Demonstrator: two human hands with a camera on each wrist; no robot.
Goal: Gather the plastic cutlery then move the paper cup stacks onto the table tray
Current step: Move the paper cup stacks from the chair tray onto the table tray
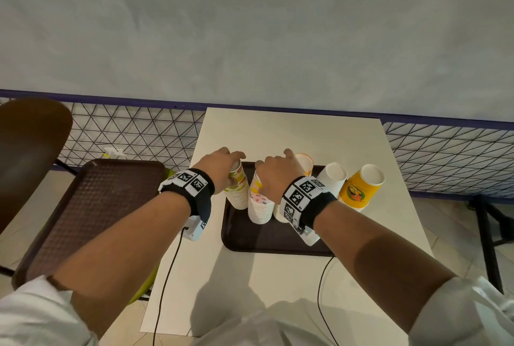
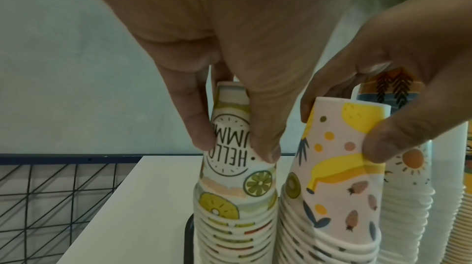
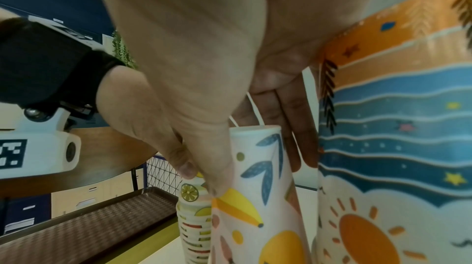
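Observation:
A dark brown tray (image 1: 267, 242) lies on the white table (image 1: 292, 134). On it stand upturned paper cup stacks: a lemon-print "Hello Summer" stack (image 1: 238, 190), a banana-print stack (image 1: 257, 206) and a sun-and-waves stack (image 1: 305, 163). My left hand (image 1: 233, 159) pinches the top of the lemon-print stack (image 2: 230, 159). My right hand (image 1: 274, 167) grips the top of the banana-print stack (image 3: 258, 187), thumb on one side and fingers on the other. The sun-and-waves stack (image 3: 395, 127) stands just right of it. No cutlery is in view.
A white cup stack (image 1: 332, 178) and a yellow cup stack (image 1: 360, 187) stand to the right, the yellow one on the bare table. A second brown tray (image 1: 91, 212) sits on a seat left of the table, beside a brown chair back (image 1: 27, 151). A wire fence (image 1: 133, 128) runs behind.

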